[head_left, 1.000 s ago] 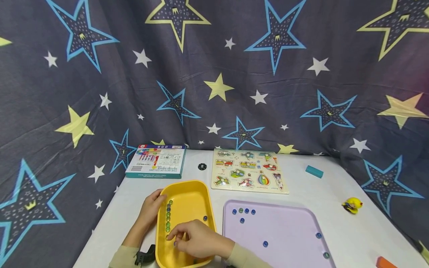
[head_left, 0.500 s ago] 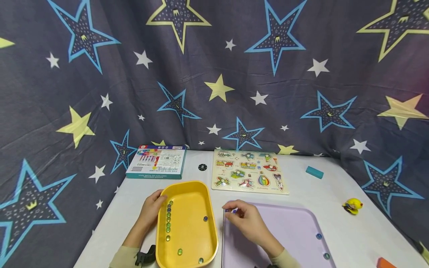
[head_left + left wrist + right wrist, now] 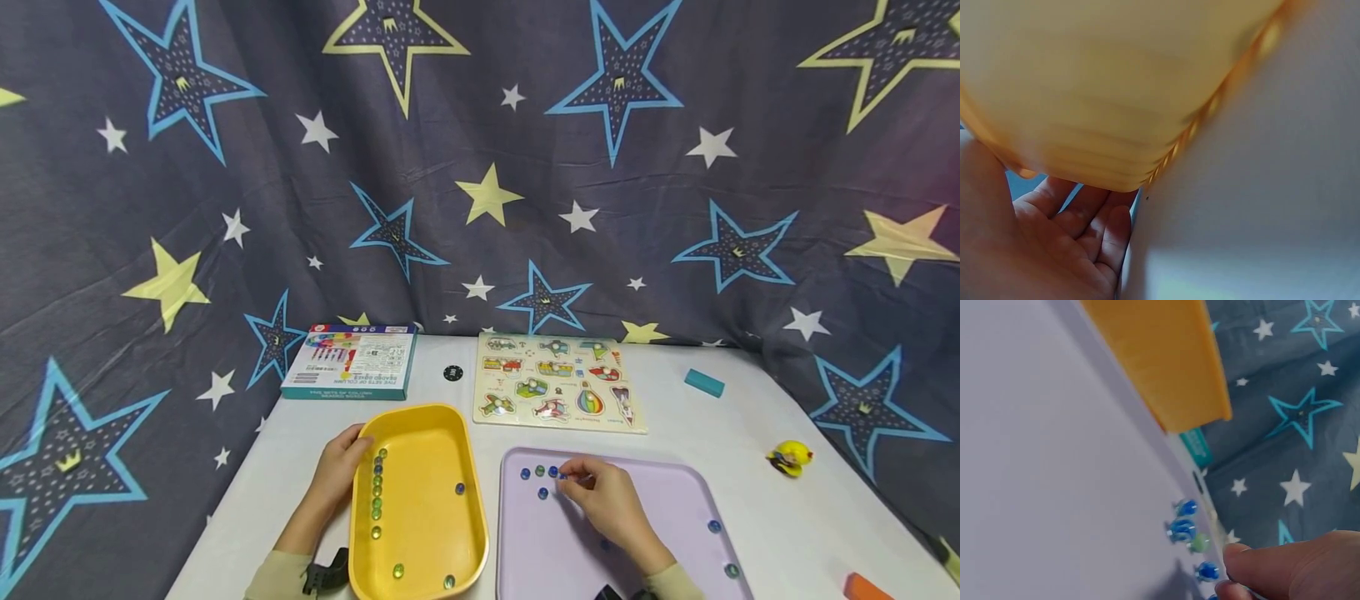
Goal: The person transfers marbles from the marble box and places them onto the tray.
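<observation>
In the head view my left hand (image 3: 335, 469) grips the left wall of a yellow tray (image 3: 420, 407), thumb over the rim. The left wrist view shows its fingers (image 3: 1082, 215) curled beneath the tray's yellow underside (image 3: 1085, 81). My right hand (image 3: 609, 502) pinches a blue marble (image 3: 563, 477) at the end of a short row in the lilac tray (image 3: 660, 508). In the right wrist view its thumb and finger (image 3: 1257, 565) come together beside the blue marbles (image 3: 1208, 570). Several green and blue marbles (image 3: 377, 502) line the yellow tray's left side.
Other marbles lie singly in both trays, including one blue marble (image 3: 714, 527). Behind are a boxed set (image 3: 350, 362), a black disc (image 3: 453, 373) and a picture puzzle board (image 3: 555, 383). A teal block (image 3: 704, 382), yellow duck toy (image 3: 790, 457) and orange block (image 3: 864, 587) lie right.
My right hand has moved from the yellow tray across to the lilac tray's row of marbles. A green marble rolled slightly in the yellow tray. My left hand stays put.
</observation>
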`<action>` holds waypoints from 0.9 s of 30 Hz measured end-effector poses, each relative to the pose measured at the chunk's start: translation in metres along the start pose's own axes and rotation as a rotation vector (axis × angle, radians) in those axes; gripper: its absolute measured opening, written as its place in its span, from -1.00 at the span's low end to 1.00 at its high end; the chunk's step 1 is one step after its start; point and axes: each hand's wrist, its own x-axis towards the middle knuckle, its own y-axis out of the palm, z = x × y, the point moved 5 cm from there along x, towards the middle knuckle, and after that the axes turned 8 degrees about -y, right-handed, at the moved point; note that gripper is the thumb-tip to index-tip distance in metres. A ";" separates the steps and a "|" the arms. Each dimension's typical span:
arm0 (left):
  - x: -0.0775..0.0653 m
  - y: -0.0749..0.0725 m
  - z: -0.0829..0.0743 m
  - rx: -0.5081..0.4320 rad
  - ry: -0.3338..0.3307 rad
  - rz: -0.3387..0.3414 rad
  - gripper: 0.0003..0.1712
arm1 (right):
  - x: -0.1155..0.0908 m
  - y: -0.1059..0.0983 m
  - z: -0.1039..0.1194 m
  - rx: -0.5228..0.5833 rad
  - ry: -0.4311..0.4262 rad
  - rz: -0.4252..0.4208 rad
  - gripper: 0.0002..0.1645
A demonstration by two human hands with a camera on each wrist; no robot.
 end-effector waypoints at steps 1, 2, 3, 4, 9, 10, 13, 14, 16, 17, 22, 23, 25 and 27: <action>0.000 0.000 0.000 0.001 0.003 -0.001 -0.63 | 0.000 0.000 -0.001 -0.017 -0.008 -0.005 -0.84; 0.000 0.000 -0.001 0.003 0.006 0.000 -0.63 | -0.001 0.001 -0.001 -0.031 -0.021 -0.009 -0.84; 0.001 0.001 -0.001 0.003 0.010 0.001 -0.63 | -0.001 0.001 -0.002 -0.039 -0.028 -0.011 -0.84; 0.001 0.001 -0.002 0.003 0.014 0.002 -0.63 | -0.002 0.001 -0.002 -0.045 -0.033 -0.012 -0.84; 0.001 0.001 -0.003 -0.001 0.021 0.003 -0.64 | -0.003 0.003 -0.003 -0.059 -0.033 0.011 -0.84; 0.001 0.001 -0.003 0.000 0.020 0.003 -0.64 | -0.003 0.004 -0.003 -0.063 -0.034 0.016 -0.84; 0.000 0.000 -0.002 0.003 0.013 0.001 -0.63 | -0.004 0.004 -0.002 -0.075 -0.045 0.022 -0.84; 0.000 0.000 -0.002 0.005 0.011 0.002 -0.63 | -0.004 0.004 -0.001 -0.078 -0.051 0.022 -0.84; 0.000 0.000 -0.001 0.003 0.006 0.004 -0.63 | -0.005 0.005 -0.001 -0.084 -0.063 0.024 -0.84; 0.000 0.000 -0.001 0.001 0.005 0.003 -0.63 | -0.005 0.006 0.000 -0.088 -0.073 0.024 -0.83; 0.000 0.000 0.001 -0.002 0.003 0.006 -0.64 | -0.006 0.007 0.001 -0.113 -0.105 0.026 -0.81; 0.000 0.000 0.001 -0.004 0.004 0.005 -0.64 | -0.006 0.007 0.001 -0.118 -0.106 0.026 -0.81; 0.000 0.000 0.001 -0.005 0.004 0.005 -0.64 | -0.006 0.008 0.001 -0.126 -0.101 0.029 -0.80; 0.000 0.000 0.001 -0.007 0.005 0.005 -0.64 | -0.006 0.007 0.002 -0.131 -0.096 0.033 -0.80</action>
